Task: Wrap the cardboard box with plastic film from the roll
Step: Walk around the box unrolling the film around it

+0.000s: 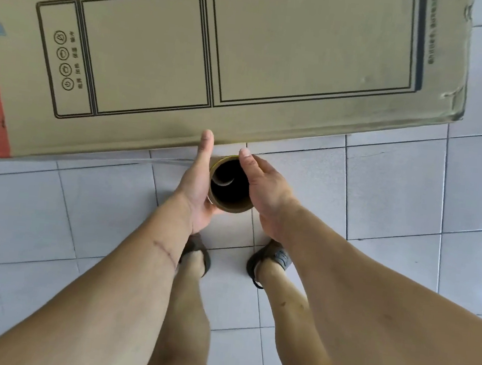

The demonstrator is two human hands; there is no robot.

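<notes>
Forearms nearest the lens, both reaching down and forward over the tiled floor (396, 192). Left hand (196, 183) and right hand (262, 190) flank the roll (228, 204), palms against its sides, thumbs extended forward; fingers lie beneath, so how far they curl I cannot tell. Both hands equally near. Roll's long axis runs close to vertical, open core end toward the camera. Cardboard box (217, 61) lies just ahead of the hands, long axis left to right, printed face visible. A thin edge of plastic film (167, 161) appears to run leftward from roll along the box's lower edge; judged: next move carries the roll along that long side.
</notes>
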